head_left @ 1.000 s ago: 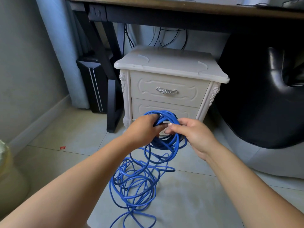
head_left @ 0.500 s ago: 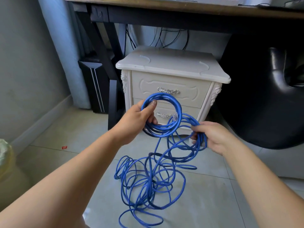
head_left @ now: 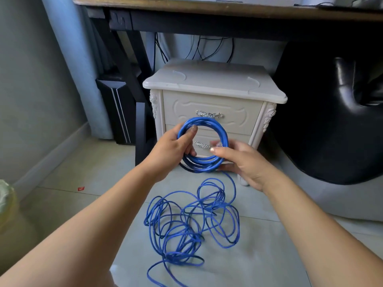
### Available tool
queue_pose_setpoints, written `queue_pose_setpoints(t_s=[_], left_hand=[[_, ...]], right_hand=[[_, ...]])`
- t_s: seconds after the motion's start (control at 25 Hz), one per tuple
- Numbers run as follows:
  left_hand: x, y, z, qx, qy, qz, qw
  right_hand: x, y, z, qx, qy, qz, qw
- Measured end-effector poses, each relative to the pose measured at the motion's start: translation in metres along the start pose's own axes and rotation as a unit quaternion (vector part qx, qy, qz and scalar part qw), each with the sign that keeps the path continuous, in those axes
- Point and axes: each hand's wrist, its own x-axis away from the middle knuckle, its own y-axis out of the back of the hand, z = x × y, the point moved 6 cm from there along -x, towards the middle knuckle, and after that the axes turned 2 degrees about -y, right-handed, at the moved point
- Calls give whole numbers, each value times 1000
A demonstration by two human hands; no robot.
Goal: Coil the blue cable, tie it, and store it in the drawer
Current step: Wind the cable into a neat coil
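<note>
A round coil of blue cable (head_left: pixel 222 131) stands upright in front of the white nightstand (head_left: pixel 211 83). My left hand (head_left: pixel 172 148) grips the coil's left side, thumb over the strands. My right hand (head_left: pixel 244 162) holds its lower right part, fingers curled round the strands. From there a strand drops to a loose tangle of the same cable (head_left: pixel 192 224) on the floor tiles. Both drawers, the upper drawer (head_left: pixel 209 114) and the lower drawer (head_left: pixel 234 138), are closed; the coil partly hides the lower drawer's handle.
A dark desk (head_left: pixel 207 11) spans the top, with black wires hanging behind the nightstand. A black computer tower (head_left: pixel 118 108) stands at the left by the desk leg, a black chair (head_left: pixel 335 112) at the right, a pale bag (head_left: pixel 8 204) at the far left.
My right hand has swung back in to the coil, laying another loop on it. The coil is now rounder and tighter, and the loose cable has settled lower on the floor.
</note>
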Motion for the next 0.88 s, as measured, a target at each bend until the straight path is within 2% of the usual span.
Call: queue_pose_setpoints(t_s=[0.08,0.2,0.24,0.32,0.4,0.44,0.52,0.6,0.64,0.72,0.8,0.88], left_hand=[[2,-7,3,45,17,-10,999],[4,-25,15,91,80,30,992],[5,-26,19,87,100,49,990],[7,-24,24,97,119,83,985],[8,-19,21,97,112,102,984],[8,-17,18,58,94,100,989],[8,-20,9,-102,28,95,990],[11,-28,4,-262,-33,107,959],[12,-31,3,-299,-45,113,947],[10,-31,2,-317,-55,104,941],[7,-27,-2,-301,-68,67,949],[4,-19,-5,-249,-73,11,966]], right_hand=[[-2,2,0,-56,-3,-34,998],[-5,9,2,-109,30,-113,987],[-5,11,3,-67,39,-136,988],[-3,16,5,92,51,-155,982],[0,11,6,230,56,-126,963],[1,6,6,274,58,-103,954],[3,-7,7,347,75,-64,933],[4,-16,11,420,97,-49,901],[5,-18,13,444,105,-51,888],[7,-16,14,451,108,-77,883],[8,-6,14,408,93,-117,901],[7,3,12,340,57,-122,931]])
